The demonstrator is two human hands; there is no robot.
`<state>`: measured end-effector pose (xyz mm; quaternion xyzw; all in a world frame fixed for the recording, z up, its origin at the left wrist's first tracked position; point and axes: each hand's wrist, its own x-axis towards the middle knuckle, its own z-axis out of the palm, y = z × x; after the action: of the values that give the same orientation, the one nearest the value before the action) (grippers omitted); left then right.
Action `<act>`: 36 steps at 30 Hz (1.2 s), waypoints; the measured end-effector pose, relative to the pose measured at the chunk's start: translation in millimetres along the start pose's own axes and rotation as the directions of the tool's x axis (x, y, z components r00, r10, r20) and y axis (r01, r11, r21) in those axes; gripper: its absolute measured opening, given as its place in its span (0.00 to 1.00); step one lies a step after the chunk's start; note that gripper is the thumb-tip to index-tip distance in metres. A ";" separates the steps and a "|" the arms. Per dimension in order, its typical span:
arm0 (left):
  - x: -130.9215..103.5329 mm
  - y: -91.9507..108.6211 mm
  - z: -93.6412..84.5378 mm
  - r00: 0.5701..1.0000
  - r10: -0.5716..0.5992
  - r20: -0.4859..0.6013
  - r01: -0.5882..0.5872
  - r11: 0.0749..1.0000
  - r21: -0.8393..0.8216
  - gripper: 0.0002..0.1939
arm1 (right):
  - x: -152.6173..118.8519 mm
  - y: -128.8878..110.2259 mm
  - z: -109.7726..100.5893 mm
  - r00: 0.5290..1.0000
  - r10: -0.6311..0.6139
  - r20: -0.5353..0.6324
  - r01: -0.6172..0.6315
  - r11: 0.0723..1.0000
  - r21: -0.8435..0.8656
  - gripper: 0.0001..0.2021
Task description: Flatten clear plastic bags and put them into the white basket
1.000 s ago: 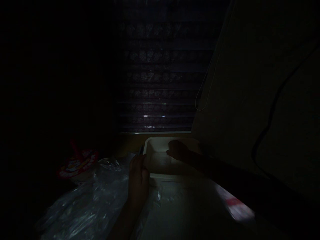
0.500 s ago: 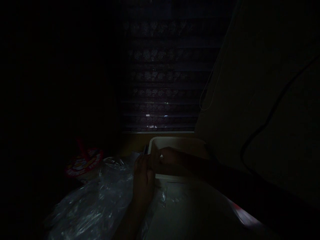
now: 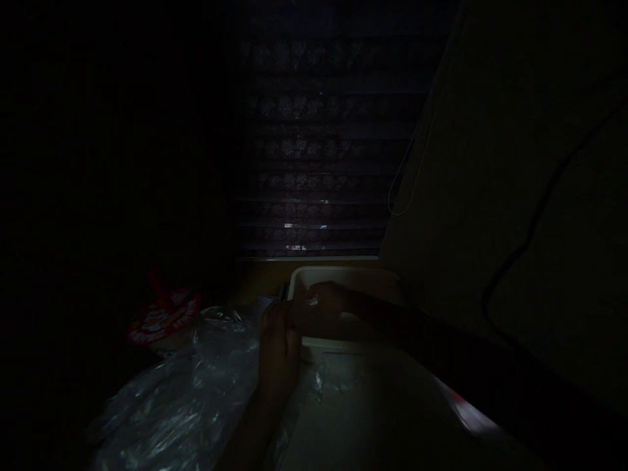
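The picture is very dark. A pale rectangular plastic tub (image 3: 338, 271) stands ahead of me with its top open. At its near left corner my left hand (image 3: 279, 343) has its fingers bent together over the rim. My right hand (image 3: 331, 297) reaches from the right into the tub, its fingers closed. A small pale glint shows at those fingertips, too dim to name. The tub's contents are lost in shadow. Crumpled clear plastic (image 3: 181, 399) lies just left of my left forearm.
To the left is a round container with a red patterned lid (image 3: 164, 320) and a red stick-like part on top. Behind the tub hangs a striped blind (image 3: 304, 180) with a cord (image 3: 407, 196). A dark cable (image 3: 524, 242) runs down the right wall.
My right hand has shifted slightly within the tub, its fingertips a little further left. My left hand stays at the rim. The whole view has moved a little.
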<state>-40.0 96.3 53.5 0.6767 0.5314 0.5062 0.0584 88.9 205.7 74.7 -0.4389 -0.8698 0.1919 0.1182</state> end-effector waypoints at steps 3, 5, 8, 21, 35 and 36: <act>1.9 1.5 -0.3 1.000 -0.002 0.008 0.002 1.000 0.019 0.17 | -4.1 -0.8 -10.2 0.999 0.008 -0.041 -0.009 1.000 -0.018 0.09; 4.1 4.8 -2.0 1.000 -0.011 0.000 0.011 0.999 0.041 0.17 | -9.3 -1.7 -18.4 0.996 0.004 -0.085 -0.006 1.000 -0.023 0.06; 6.7 9.7 -9.7 1.000 -0.002 -0.017 0.003 0.997 0.072 0.16 | -22.0 -3.9 -31.6 0.986 -0.023 -0.165 0.017 0.999 -0.034 0.06; -39.2 -10.9 -80.9 0.916 0.013 0.401 -0.191 0.893 0.407 0.19 | -108.9 -81.3 -11.3 0.889 -0.225 -0.399 0.155 0.967 -0.201 0.12; -54.2 5.9 -63.2 0.945 -0.046 0.325 -0.073 0.936 0.344 0.10 | -107.0 -104.7 63.8 0.982 -0.022 -0.187 -0.020 0.975 -0.220 0.10; -53.8 7.2 -63.1 0.953 -0.062 0.297 -0.037 0.948 0.316 0.10 | -107.6 -105.0 59.8 0.979 -0.031 -0.202 -0.009 0.981 -0.195 0.11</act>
<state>-78.3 22.4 54.7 0.7433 0.5950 0.3040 0.0326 54.3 48.0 62.9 -0.4607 -0.8701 0.0593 0.1645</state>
